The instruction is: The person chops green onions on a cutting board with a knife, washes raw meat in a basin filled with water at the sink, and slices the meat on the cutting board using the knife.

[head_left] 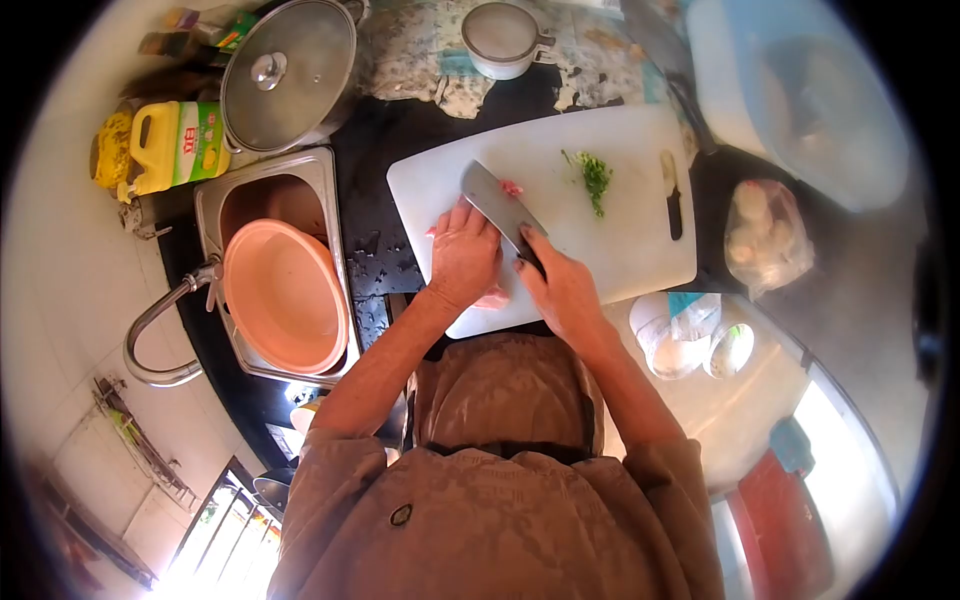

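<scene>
A white cutting board lies before me. My right hand is wrapped round the handle of a cleaver, whose blade slants up and left over the board. Beside the blade, my left hand presses down on raw meat, mostly hidden under the palm, with its fingers close together. A small piece of cut meat is at the far side of the blade. Chopped green herbs form a small pile on the board. Near the board's right edge lies a small knife with a dark handle.
At the left, an orange basin sits in the sink under a curved faucet. Behind are a lidded pot, a yellow jug and a small pot. A plastic bag and blue tub stand right.
</scene>
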The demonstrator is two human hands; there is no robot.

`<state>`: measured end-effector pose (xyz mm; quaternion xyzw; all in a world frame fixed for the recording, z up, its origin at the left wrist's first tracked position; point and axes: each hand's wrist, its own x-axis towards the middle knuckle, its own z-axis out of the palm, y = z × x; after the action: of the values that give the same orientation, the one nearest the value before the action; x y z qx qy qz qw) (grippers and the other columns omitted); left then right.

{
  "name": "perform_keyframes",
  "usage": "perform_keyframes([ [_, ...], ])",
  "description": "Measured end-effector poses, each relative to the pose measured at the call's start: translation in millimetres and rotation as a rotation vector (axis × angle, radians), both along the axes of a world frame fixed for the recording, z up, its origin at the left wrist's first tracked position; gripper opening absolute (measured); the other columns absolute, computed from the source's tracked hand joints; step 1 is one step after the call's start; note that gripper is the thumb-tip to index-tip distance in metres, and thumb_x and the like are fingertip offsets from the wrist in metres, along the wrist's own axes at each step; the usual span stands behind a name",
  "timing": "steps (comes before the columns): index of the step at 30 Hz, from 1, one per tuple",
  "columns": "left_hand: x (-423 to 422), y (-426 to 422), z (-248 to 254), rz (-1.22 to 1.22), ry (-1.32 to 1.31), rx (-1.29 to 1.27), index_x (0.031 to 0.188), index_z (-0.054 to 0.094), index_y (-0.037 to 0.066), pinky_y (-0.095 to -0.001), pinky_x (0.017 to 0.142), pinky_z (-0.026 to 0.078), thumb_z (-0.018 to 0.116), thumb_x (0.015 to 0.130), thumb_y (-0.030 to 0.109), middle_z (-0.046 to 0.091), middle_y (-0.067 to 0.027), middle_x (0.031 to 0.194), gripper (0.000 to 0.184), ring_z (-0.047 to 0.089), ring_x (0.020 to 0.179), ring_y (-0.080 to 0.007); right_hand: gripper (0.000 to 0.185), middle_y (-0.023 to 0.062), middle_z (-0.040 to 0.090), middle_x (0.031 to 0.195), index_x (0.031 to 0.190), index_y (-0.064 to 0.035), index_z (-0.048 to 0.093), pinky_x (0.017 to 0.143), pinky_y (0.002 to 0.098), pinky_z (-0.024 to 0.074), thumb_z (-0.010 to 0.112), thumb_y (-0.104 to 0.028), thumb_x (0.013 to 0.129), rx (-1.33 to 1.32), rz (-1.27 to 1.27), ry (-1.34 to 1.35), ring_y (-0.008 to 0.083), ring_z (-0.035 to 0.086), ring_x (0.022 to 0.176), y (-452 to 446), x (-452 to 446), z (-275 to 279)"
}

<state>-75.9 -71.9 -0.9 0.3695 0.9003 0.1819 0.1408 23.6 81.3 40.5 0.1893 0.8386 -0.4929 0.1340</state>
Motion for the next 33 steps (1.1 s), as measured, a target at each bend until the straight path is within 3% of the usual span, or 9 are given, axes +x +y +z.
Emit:
perform_keyframes([
  [3, -5.3, 0.5, -8.5, 0.011, 0.098, 0.07, 0.12, 0.065, 0.001, -0.048, 0.101, 0.041, 0.068, 0.073, 0.008, 0.056, -0.0138, 0.132, 0.048, 0.047, 0.13, -0.0339, 0.045, 0.0266, 0.067, 0.1, 0.137, -0.0046, 0.054, 0.079, 0.0509, 0.0505, 0.059, -0.024, 0.096, 0.034, -0.03, 0.089, 0.0459, 0.064, 0.09, 8.2, 39.9, 3.9],
  [5, -3.4, -0.3, -12.1, 0.017, 0.079, 0.155, 0.119, 0.066, 0.003, -0.0504, 0.099, 0.041, 0.07, 0.069, 0.009, 0.056, -0.0136, 0.13, 0.05, 0.05, 0.122, -0.0369, 0.045, 0.0268, 0.067, 0.099, 0.136, -0.0041, 0.054, 0.079, 0.051, 0.0504, 0.059, -0.024, 0.096, 0.053, -0.065, 0.144, 0.0462, 0.064, 0.09, 7.2, 49.4, 10.3],
  [7, 2.3, -0.4, -9.8, 0.019, 0.092, 0.112, 0.121, 0.065, 0.003, -0.0492, 0.1, 0.041, 0.069, 0.071, 0.009, 0.055, -0.0138, 0.132, 0.051, 0.048, 0.126, -0.036, 0.045, 0.0273, 0.067, 0.1, 0.136, -0.0035, 0.054, 0.079, 0.0498, 0.0509, 0.06, -0.023, 0.096, 0.028, -0.006, 0.014, 0.0459, 0.064, 0.091, 4.4, 32.0, 22.6],
  [13, 3.5, -1.7, -1.9, 0.015, 0.016, -0.009, 0.12, 0.066, 0.002, -0.0487, 0.101, 0.041, 0.068, 0.073, 0.01, 0.054, -0.0142, 0.134, 0.048, 0.046, 0.13, -0.0359, 0.046, 0.0273, 0.067, 0.104, 0.137, -0.0032, 0.054, 0.081, 0.0479, 0.0514, 0.061, -0.023, 0.096, -0.003, 0.025, 0.09, 0.0446, 0.065, 0.093, -6.8, -25.0, -5.4],
  [17, 0.4, -2.7, -13.8, 0.019, 0.109, 0.104, 0.118, 0.067, 0.002, -0.0495, 0.102, 0.041, 0.069, 0.072, 0.011, 0.054, -0.0146, 0.134, 0.047, 0.046, 0.13, -0.0384, 0.045, 0.0276, 0.068, 0.104, 0.136, -0.0029, 0.055, 0.081, 0.0479, 0.0516, 0.061, -0.023, 0.096, 0.0, -0.032, -0.005, 0.0452, 0.065, 0.093, 2.7, 24.6, 8.3],
  [20, 0.5, -3.7, -11.6, 0.021, 0.051, 0.072, 0.119, 0.066, 0.003, -0.0487, 0.104, 0.04, 0.069, 0.072, 0.011, 0.054, -0.0152, 0.134, 0.049, 0.046, 0.13, -0.0394, 0.045, 0.0276, 0.068, 0.105, 0.136, -0.0027, 0.055, 0.081, 0.048, 0.0515, 0.06, -0.023, 0.096, 0.018, -0.049, 0.122, 0.0453, 0.065, 0.095, 8.0, 40.0, 15.1],
  [22, 3.9, -2.7, -11.7, 0.036, 0.095, 0.067, 0.119, 0.066, 0.003, -0.0485, 0.104, 0.04, 0.069, 0.072, 0.011, 0.053, -0.0155, 0.134, 0.048, 0.046, 0.13, -0.0391, 0.045, 0.0271, 0.067, 0.105, 0.136, -0.0028, 0.055, 0.082, 0.0484, 0.0511, 0.06, -0.023, 0.096, -0.049, -0.001, -0.052, 0.0453, 0.064, 0.095, 5.7, 19.3, 21.1],
  [27, 6.2, -2.5, -8.6, 0.057, 0.03, 0.038, 0.121, 0.066, 0.003, -0.0487, 0.105, 0.039, 0.068, 0.072, 0.01, 0.053, -0.016, 0.135, 0.049, 0.045, 0.132, -0.0388, 0.044, 0.0277, 0.067, 0.105, 0.136, -0.0028, 0.055, 0.081, 0.0494, 0.0506, 0.059, -0.023, 0.097, -0.048, 0.043, 0.003, 0.0462, 0.064, 0.095, -0.3, -26.4, -3.1],
  [33, 5.1, -6.6, -13.3, 0.032, 0.078, 0.103, 0.118, 0.066, 0.001, -0.0485, 0.104, 0.039, 0.069, 0.07, 0.01, 0.053, -0.017, 0.132, 0.048, 0.046, 0.129, -0.0393, 0.042, 0.028, 0.067, 0.104, 0.134, -0.0023, 0.055, 0.08, 0.051, 0.0499, 0.059, -0.022, 0.097, -0.015, 0.023, 0.089, 0.0474, 0.063, 0.094, 15.3, 28.4, 17.4],
])
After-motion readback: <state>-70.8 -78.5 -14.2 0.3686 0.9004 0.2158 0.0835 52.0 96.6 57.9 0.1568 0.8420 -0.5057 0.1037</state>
